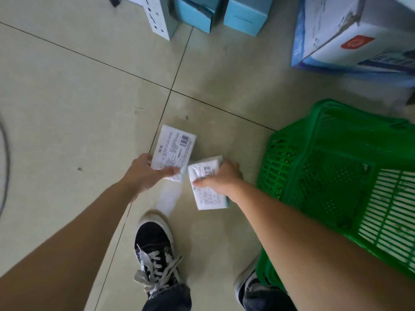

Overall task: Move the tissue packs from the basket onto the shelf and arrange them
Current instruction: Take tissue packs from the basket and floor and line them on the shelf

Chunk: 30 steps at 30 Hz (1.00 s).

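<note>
I look down at a tiled floor. My left hand (143,172) grips a white tissue pack (174,149) by its near end, its barcode side facing up. My right hand (221,178) is closed on a second white tissue pack (207,194), which also shows a barcode and small print. The two packs nearly touch in mid-air above the floor. The green plastic basket (332,167) stands on the floor just right of my right arm; the part of its inside that shows holds no packs. No shelf is in view.
Light blue cartons (244,13) and a white carton (158,15) stand on the floor at the top. A large white and blue box (350,34) sits at the top right. My two black sneakers (155,254) are below. A grey cable (5,167) curves at the left edge.
</note>
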Available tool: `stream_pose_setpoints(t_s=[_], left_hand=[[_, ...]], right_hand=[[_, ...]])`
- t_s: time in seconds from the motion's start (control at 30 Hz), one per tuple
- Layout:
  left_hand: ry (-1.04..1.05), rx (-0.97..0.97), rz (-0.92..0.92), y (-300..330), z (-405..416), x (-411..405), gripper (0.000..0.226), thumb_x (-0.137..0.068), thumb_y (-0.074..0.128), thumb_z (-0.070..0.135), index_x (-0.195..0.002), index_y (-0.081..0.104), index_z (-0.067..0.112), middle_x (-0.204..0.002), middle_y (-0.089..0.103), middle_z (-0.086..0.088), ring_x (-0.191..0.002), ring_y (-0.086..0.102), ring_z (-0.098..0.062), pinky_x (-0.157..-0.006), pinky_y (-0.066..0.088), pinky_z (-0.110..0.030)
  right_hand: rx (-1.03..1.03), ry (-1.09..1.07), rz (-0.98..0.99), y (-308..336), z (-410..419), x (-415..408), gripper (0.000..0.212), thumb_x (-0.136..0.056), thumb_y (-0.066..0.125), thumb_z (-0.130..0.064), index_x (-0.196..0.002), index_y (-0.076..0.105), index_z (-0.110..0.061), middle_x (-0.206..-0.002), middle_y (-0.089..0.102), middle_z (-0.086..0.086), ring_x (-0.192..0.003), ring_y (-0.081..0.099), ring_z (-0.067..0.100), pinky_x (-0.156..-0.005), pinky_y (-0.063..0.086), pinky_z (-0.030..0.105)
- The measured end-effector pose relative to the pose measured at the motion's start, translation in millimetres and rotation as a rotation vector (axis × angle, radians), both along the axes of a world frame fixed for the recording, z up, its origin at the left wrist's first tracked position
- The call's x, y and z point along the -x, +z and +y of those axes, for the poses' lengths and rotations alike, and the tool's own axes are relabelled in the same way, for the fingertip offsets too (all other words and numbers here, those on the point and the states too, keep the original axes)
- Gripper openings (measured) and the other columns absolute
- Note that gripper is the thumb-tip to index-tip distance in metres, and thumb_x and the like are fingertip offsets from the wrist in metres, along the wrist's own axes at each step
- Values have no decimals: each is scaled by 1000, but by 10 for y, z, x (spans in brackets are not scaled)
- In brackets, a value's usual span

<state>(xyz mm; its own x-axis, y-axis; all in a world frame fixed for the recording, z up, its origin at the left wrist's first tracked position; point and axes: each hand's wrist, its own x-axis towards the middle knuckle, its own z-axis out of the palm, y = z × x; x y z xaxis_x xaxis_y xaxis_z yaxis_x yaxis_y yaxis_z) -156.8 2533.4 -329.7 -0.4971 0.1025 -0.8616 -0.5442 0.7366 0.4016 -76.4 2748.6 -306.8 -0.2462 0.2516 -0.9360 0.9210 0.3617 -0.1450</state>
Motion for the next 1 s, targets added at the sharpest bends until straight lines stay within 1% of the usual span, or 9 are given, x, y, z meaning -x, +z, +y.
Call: stream_pose_setpoints(t_s=[0.07, 0.2, 0.3, 0.37, 0.43, 0.53, 0.7, 0.83, 1.0], left_hand=[[97, -30, -21, 74, -5, -86, 52, -64, 97, 41, -99, 63, 24, -98, 72, 13, -92, 70, -11, -68, 50, -22], [293, -161, -129, 397, -103, -260, 56, -63, 98, 28, -108, 65, 17, -103, 81, 2, -101, 76, -20, -92, 57, -36], [360, -257, -159, 751, -255, -304, 66, -61, 98, 32, -116, 68, 12, -110, 81, 0, -102, 78, -21, -99, 56, -41], [374, -317, -165, 986, -359, -296, 67, -64, 92, 39, -122, 70, 12, -118, 79, -3, -109, 76, -21, -103, 53, -41], [390, -380, -172, 1212, -431, -267, 71, -66, 92, 42, -126, 68, 14, -124, 77, -5, -116, 73, -21, -102, 56, -35], [431, -452, -151, 1574, -452, -216, 76, -65, 95, 44, -128, 67, 13, -128, 75, -6, -119, 71, -21, -93, 58, -24], [478, -551, -84, 2256, -270, -115, 81, -65, 96, 40, -133, 64, 9, -131, 73, -9, -122, 70, -25, -97, 57, -28], [461, -617, -47, 2922, -42, -90, 75, -69, 95, 38, -132, 65, 12, -132, 73, -10, -121, 70, -26, -94, 58, -26], [419, -659, -1, 3927, 169, -45, 76, -68, 95, 40, -132, 65, 12, -130, 73, -10, -121, 70, -27, -96, 58, -29]], right_hand=[[24, -122, 19, 1, 31, -63, 96, -54, 98, -49, -131, 55, -11, -130, 62, 8, -117, 66, 30, -99, 58, 46], [100, -334, 66, 159, 81, -13, 87, -52, 98, -46, -121, 56, -15, -114, 73, 3, -98, 75, 24, -90, 63, 44], [223, -322, 95, 404, 95, 147, 82, -49, 99, -46, -118, 66, -17, -108, 79, 0, -94, 77, 19, -87, 62, 38], [330, -262, 112, 629, 132, 250, 64, -56, 99, -42, -111, 74, -19, -100, 83, -3, -89, 80, 14, -79, 60, 32], [400, -222, 129, 892, 179, 336, 53, -62, 97, -39, -108, 78, -20, -97, 84, -3, -92, 80, 16, -79, 60, 32], [448, -186, 158, 1315, 250, 431, 53, -64, 95, -42, -110, 77, -22, -99, 84, -2, -98, 79, 20, -84, 60, 35], [456, -242, 231, 2114, 445, 496, 57, -58, 93, -48, -108, 77, -25, -100, 84, -2, -91, 81, 15, -73, 58, 30], [446, -257, 299, 2831, 609, 489, 50, -62, 91, -45, -105, 79, -22, -101, 84, 3, -95, 81, 21, -84, 60, 37], [452, -243, 347, 3870, 814, 517, 35, -67, 88, -46, -97, 81, -28, -101, 83, 1, -90, 81, 17, -65, 59, 24]])
